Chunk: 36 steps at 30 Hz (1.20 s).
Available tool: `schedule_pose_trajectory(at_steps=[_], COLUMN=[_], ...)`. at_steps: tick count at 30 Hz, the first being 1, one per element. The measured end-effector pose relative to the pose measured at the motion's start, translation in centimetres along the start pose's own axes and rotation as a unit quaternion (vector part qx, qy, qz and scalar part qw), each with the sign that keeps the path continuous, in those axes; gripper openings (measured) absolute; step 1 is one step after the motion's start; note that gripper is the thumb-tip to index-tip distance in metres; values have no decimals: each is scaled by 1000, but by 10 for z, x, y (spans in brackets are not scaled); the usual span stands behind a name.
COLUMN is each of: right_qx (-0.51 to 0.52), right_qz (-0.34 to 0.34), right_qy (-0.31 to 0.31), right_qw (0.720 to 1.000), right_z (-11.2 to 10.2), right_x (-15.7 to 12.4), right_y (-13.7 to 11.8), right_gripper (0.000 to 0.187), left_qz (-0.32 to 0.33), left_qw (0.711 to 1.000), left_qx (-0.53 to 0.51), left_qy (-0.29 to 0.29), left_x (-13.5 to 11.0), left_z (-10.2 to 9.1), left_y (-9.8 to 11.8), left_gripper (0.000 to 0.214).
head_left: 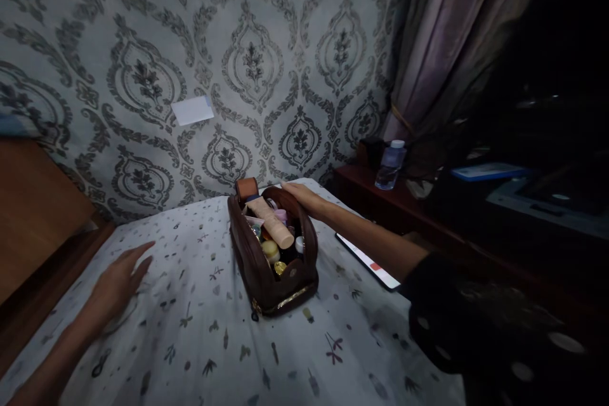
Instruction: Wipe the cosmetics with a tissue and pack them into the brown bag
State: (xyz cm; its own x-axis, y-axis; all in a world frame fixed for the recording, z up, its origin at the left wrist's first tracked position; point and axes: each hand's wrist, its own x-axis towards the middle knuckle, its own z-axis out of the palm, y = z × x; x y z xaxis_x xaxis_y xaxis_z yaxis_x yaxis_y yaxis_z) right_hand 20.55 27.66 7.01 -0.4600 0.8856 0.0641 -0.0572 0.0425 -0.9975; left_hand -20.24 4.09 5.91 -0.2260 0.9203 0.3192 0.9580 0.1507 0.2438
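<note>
A dark brown zip pouch (pixel 266 279) stands open on a bed with a white patterned sheet (pixel 214 342). It is packed with several cosmetics: a beige tube (pixel 272 221) lying on top, small jars and bottles beneath. My right hand (pixel 304 196) rests on the pouch's far right rim, fingers stretched along the edge. My left hand (pixel 121 279) lies flat on the sheet to the left of the pouch, fingers apart, holding nothing.
A phone or tablet (pixel 368 260) lies on the bed right of the pouch, partly under my right arm. A plastic water bottle (pixel 390 165) stands on a dark wooden side table (pixel 380 200). A wooden headboard (pixel 33 222) rises at left; a curtain (pixel 451 44) hangs at right.
</note>
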Motion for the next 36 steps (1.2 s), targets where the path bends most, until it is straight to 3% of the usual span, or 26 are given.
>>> schedule_pose_trajectory(at_steps=[3, 5, 7, 10, 15, 22, 25, 30, 36], right_qx=[17, 25, 25, 22, 45, 118, 147, 173, 160], right_qz=[36, 51, 64, 85, 108, 65, 41, -2, -50], right_qy=[-9, -5, -2, -19, -61, -48, -32, -31, -39], right_qw=[999, 998, 998, 996, 991, 990, 988, 984, 985], right_z=[5, 9, 13, 19, 27, 28, 29, 29, 25], right_x=[33, 55, 75, 98, 119, 125, 124, 120, 104], right_y=[-1, 0, 3, 8, 8, -4, -5, -6, -15], right_gripper=[49, 50, 51, 54, 47, 13, 12, 23, 31], left_qz=[-23, -73, -89, -80, -82, -91, -69, -43, -3], left_qw=[976, 918, 893, 868, 829, 774, 759, 758, 774], left_qx=[-213, -386, -437, -487, -548, -624, -646, -651, -633], left_qy=[-25, -48, -58, -64, -68, -56, -39, -19, -15], left_x=[50, 85, 116, 148, 175, 203, 205, 196, 185], left_z=[14, 34, 57, 86, 107, 116, 114, 104, 92], left_y=[74, 119, 154, 183, 192, 198, 201, 200, 204], left_gripper=[68, 67, 75, 78, 69, 40, 47, 68, 61])
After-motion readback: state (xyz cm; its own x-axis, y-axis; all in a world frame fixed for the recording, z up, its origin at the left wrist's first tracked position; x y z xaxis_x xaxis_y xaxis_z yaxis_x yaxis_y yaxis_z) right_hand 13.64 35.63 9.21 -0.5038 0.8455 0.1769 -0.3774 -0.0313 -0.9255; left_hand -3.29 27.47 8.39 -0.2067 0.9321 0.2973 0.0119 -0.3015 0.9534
